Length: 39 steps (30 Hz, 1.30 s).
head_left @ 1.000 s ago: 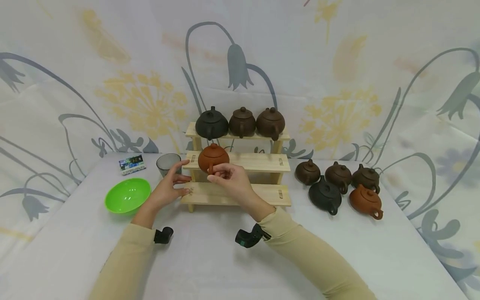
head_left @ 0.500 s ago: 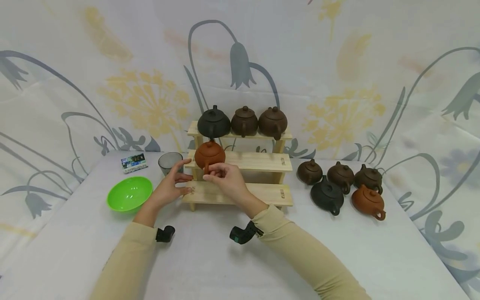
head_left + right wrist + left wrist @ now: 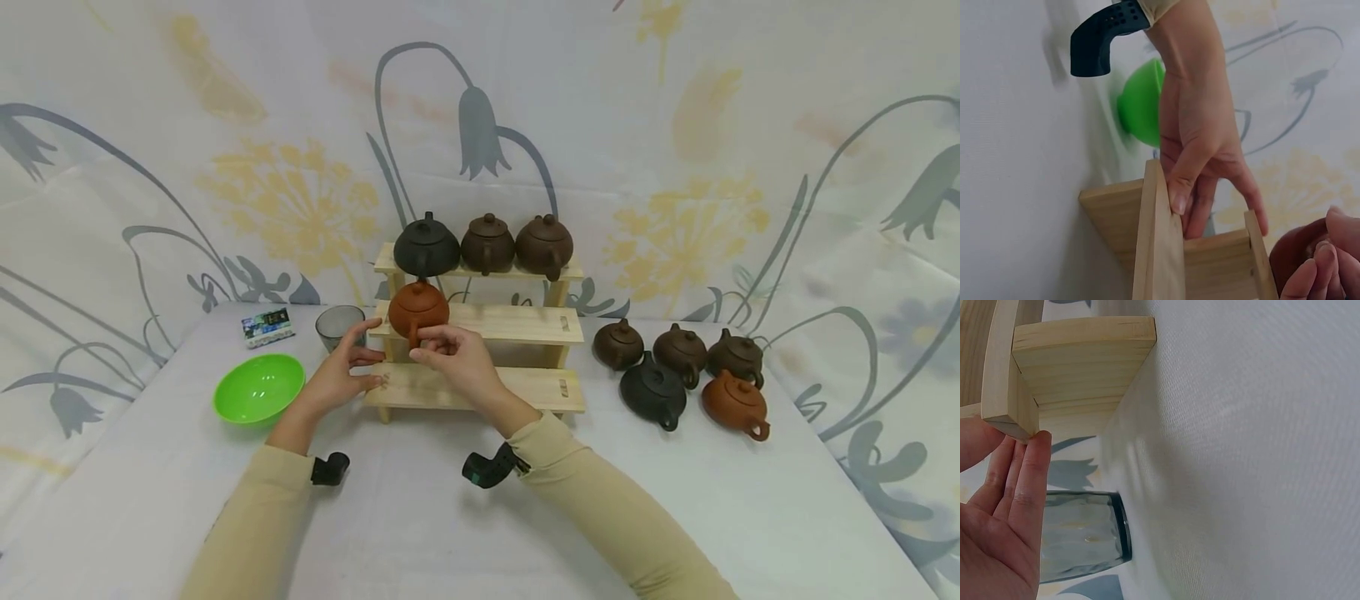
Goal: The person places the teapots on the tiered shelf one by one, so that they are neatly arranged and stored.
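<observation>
While the right hand [image 3: 463,365] is pinching the orange teapot [image 3: 417,308] by its handle [image 3: 413,336], the teapot is appearing at the left end of the middle shelf [image 3: 517,323], contact being unclear. With fingers spread and nearly straight, the left hand [image 3: 336,380] is touching the rack's [image 3: 525,388] left side, near the glass [image 3: 336,323].

Room right of round orange clay teapot [image 3: 418,308]; three round dark clay teapots [image 3: 488,243] block top of pale wooden stand [image 3: 517,323].
</observation>
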{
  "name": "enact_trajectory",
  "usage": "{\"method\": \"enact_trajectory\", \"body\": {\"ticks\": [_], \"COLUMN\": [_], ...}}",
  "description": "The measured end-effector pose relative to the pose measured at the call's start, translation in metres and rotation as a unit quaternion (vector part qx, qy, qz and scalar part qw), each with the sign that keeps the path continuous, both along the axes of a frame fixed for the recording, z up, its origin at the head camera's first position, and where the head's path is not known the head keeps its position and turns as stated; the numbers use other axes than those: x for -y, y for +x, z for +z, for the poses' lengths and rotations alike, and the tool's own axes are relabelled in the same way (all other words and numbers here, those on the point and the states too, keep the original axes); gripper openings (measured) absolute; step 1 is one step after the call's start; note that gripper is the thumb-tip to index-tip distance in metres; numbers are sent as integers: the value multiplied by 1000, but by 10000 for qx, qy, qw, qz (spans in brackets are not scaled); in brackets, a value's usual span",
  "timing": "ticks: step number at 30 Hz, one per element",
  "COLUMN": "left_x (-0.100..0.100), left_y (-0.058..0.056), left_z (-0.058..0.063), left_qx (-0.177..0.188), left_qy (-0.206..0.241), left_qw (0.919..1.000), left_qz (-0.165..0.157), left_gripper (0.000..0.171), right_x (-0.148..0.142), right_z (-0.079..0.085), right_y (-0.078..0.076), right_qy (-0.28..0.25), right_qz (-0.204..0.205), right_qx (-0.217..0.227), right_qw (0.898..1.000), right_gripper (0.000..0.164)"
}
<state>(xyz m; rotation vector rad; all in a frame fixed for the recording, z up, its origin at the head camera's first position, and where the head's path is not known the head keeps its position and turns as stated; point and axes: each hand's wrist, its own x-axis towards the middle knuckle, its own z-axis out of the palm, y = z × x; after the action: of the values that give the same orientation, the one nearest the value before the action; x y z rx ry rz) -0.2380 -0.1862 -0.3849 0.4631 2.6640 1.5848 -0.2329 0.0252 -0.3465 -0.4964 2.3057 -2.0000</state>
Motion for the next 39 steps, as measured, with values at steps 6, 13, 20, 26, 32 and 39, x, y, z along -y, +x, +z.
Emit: {"method": "enact_trajectory", "body": {"ticks": [6, 13, 20, 26, 32, 39], "left_x": [0, 1, 1, 1, 1, 1], "left_y": [-1, 0, 0, 0, 0, 0], "left_z": [-1, -1, -1, -2, -1, -1], "left_qx": [-49, -25, -32, -6, -2, -21], "left_qy": [16, 70, 62, 122, 86, 7], "left_qw": [10000, 10000, 10000, 9999, 10000, 10000], "left_qz": [-25, -53, -41, -58, -39, -10], "left_gripper": [83, 82, 82, 82, 82, 82], "right_x": [-18, -44, -74, -96, -117, -142], "right_z": [0, -1, -2, -1, -1, -2], "right_y": [9, 15, 21, 26, 30, 35], "right_qy": [-406, -693, -799, -779, -805, -826], "right_qz": [57, -120, -501, -720, -937, -1334], "right_qx": [58, 38, -38, -50, -119, -177], "right_qw": [9991, 9975, 9955, 9943, 9923, 9875], "right_gripper": [28, 28, 26, 27, 28, 30]}}
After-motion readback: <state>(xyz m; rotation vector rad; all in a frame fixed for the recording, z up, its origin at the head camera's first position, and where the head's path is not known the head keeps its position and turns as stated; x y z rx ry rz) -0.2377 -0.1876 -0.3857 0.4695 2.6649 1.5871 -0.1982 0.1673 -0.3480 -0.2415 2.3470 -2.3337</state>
